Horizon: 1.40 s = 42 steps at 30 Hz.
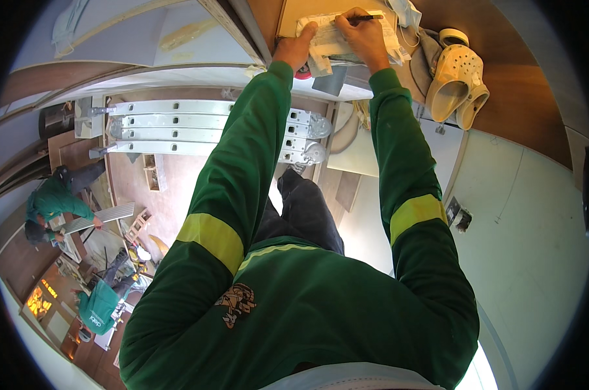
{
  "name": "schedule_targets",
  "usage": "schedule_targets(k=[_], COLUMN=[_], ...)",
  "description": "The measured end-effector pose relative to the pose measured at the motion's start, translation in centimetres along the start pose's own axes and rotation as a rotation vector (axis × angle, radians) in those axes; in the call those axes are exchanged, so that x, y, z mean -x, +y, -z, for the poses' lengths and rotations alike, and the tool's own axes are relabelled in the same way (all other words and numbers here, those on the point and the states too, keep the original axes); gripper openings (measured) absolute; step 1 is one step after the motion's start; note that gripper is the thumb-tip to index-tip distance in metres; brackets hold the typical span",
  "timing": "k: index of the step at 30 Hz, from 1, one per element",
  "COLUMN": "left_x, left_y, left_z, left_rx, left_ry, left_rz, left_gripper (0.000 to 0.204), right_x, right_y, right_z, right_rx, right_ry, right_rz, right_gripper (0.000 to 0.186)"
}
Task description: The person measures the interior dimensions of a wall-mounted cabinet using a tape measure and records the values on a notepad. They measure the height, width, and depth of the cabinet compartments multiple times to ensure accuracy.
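Note:
My right hand (364, 36) grips a dark pencil (374, 17), its fingers closed around it over a white paper sheet (327, 42) at the top of the head view. My left hand (296, 44) holds the left edge of the paper, thumb on top, on a wooden shelf (291, 16). Small pieces of pale material lie under and beside the paper; I cannot make out exactly what they are. A pale face mask (406, 14) lies to the right of my right hand, and a red round object (302, 73) shows below the paper.
Tan clogs (450, 91) and a tape roll (452, 38) sit on the shelf at right. A folded aluminium ladder (164, 120) lies below my arms. Two co-workers (57, 195) (99, 305) in green are at work at the lower left among boards and tools.

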State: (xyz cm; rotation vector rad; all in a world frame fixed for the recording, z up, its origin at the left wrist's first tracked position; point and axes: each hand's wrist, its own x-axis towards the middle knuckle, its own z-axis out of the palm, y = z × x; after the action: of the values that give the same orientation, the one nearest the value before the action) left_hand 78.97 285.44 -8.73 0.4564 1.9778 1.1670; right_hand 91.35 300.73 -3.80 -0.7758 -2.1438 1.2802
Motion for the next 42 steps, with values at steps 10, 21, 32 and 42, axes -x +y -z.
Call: schedule_targets(k=[10, 21, 32, 42], left_x=[-0.1, 0.2, 1.5, 1.4], left_y=[0.2, 0.4, 2.0, 1.8], left_z=[0.0, -0.1, 0.1, 0.0], left_rx=[0.091, 0.131, 0.16, 0.144], left_ry=[0.01, -0.005, 0.011, 0.03], left_rz=[0.045, 0.056, 0.079, 0.075], left_gripper=[0.076, 0.088, 0.08, 0.081], right_x=[0.2, 0.7, 0.7, 0.8], right_y=[0.1, -0.1, -0.3, 0.0], right_z=[1.1, 0.6, 1.1, 1.0], right_rx=[-0.16, -0.065, -0.009, 0.044], right_ry=[0.024, 0.077, 0.089, 0.098], right_rz=[0.005, 0.022, 0.092, 0.035], right_gripper=[0.023, 0.03, 0.032, 0.028])
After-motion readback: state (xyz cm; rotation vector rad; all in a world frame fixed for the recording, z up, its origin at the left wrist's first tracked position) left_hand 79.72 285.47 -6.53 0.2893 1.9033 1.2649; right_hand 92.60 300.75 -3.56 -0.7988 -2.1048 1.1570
